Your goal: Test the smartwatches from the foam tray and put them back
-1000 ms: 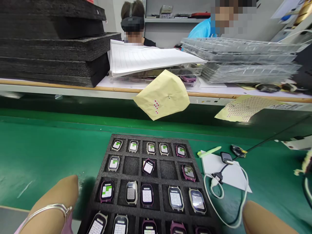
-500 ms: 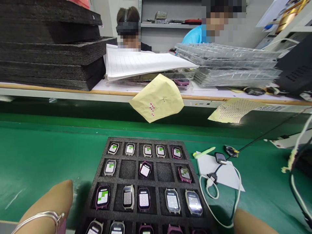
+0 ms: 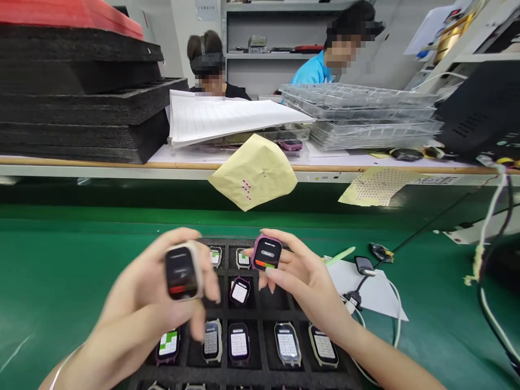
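Observation:
Above the left side of a black foam tray (image 3: 262, 346), my left hand (image 3: 142, 292) is closed on a pale-framed smartwatch (image 3: 181, 271), slightly blurred. Its dark screen carries a red strip. On the other side, my right hand (image 3: 304, 276) pinches a purple smartwatch (image 3: 267, 252) by its edges over the tray's back rows. A red and green bar shows low on that screen. Several more watches lie face up in the compartments, among them a purple one (image 3: 240, 291) and a pale one (image 3: 288, 344) with lit grid screens. Both hands hide parts of the tray.
A shelf edge (image 3: 101, 172) crosses behind the green table, bearing black foam trays (image 3: 81, 108), papers (image 3: 231, 116) and clear plastic trays (image 3: 365, 119). Right of the tray lie a white cable (image 3: 397, 309), a small black-screened watch (image 3: 363, 264) and a green pen (image 3: 341, 254). Two people sit beyond.
Both hands have come up into view over the tray, each holding a smartwatch. Only the forearms showed at the lower edges before. The view has shifted slightly.

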`<state>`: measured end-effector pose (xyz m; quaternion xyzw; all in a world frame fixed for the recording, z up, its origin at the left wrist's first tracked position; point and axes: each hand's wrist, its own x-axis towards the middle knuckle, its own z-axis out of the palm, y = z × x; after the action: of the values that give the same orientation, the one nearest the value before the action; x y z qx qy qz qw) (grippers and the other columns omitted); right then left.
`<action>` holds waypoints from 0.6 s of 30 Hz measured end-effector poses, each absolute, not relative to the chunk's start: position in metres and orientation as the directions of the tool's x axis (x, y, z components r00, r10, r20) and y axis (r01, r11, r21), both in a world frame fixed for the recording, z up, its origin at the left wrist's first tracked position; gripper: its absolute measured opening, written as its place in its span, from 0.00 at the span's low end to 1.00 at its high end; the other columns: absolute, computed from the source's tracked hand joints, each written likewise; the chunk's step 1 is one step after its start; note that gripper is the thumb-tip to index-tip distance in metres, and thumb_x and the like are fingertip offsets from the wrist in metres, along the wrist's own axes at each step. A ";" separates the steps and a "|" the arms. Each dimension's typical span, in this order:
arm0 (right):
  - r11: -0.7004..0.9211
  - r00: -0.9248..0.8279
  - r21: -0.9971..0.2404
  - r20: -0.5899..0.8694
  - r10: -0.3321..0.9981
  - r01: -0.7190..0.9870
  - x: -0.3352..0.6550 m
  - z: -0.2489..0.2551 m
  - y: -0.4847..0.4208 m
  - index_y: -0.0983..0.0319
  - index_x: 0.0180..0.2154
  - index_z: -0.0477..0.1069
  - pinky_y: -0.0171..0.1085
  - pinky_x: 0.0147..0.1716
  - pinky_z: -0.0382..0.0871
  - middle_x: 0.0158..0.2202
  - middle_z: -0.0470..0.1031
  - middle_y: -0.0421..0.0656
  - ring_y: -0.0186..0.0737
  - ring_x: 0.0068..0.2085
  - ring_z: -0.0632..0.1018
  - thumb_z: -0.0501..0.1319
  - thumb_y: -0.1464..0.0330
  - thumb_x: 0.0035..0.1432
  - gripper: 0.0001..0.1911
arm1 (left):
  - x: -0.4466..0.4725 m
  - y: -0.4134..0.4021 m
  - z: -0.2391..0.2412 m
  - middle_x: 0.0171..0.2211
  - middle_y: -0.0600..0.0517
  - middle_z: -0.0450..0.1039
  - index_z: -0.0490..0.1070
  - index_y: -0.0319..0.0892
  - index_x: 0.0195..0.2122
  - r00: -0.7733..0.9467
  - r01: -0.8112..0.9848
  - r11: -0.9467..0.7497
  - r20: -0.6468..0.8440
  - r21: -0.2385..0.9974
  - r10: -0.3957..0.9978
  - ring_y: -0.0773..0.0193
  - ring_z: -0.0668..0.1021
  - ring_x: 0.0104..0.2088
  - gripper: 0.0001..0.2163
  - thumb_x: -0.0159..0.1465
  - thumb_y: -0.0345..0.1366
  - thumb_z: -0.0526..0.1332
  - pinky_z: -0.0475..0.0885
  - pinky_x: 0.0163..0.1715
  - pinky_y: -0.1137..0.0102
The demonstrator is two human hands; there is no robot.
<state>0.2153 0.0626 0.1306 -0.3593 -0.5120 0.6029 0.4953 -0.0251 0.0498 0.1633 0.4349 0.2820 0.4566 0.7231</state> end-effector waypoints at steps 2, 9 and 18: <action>0.014 -0.277 -0.974 0.078 0.958 -0.227 0.218 0.130 0.063 0.56 0.55 0.65 0.37 0.31 0.71 0.44 0.77 0.47 0.38 0.31 0.78 0.65 0.70 0.59 0.24 | -0.014 0.057 0.159 0.38 0.49 0.73 0.69 0.46 0.52 0.536 -0.402 0.317 -0.060 0.859 0.842 0.62 0.77 0.34 0.22 0.56 0.28 0.68 0.77 0.27 0.73; 0.063 -0.230 -0.984 0.102 0.968 -0.169 0.217 0.127 0.068 0.57 0.53 0.68 0.36 0.28 0.70 0.40 0.78 0.45 0.37 0.28 0.76 0.63 0.68 0.60 0.19 | 0.015 0.073 0.122 0.37 0.50 0.71 0.64 0.45 0.53 0.509 -0.288 0.262 -0.084 0.921 0.856 0.62 0.78 0.36 0.20 0.60 0.27 0.65 0.79 0.30 0.70; 0.052 -0.136 -0.991 0.069 0.988 -0.120 0.215 0.121 0.071 0.59 0.46 0.70 0.32 0.19 0.64 0.32 0.78 0.42 0.32 0.21 0.70 0.64 0.65 0.62 0.11 | 0.014 0.073 0.114 0.49 0.47 0.68 0.66 0.47 0.50 0.551 -0.335 0.203 0.017 0.920 0.834 0.58 0.77 0.45 0.17 0.62 0.26 0.62 0.79 0.41 0.62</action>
<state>0.2149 0.0705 0.1205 -0.4183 -0.5190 0.5466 0.5068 0.0143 0.0727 0.1142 0.4890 0.2553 0.3992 0.7323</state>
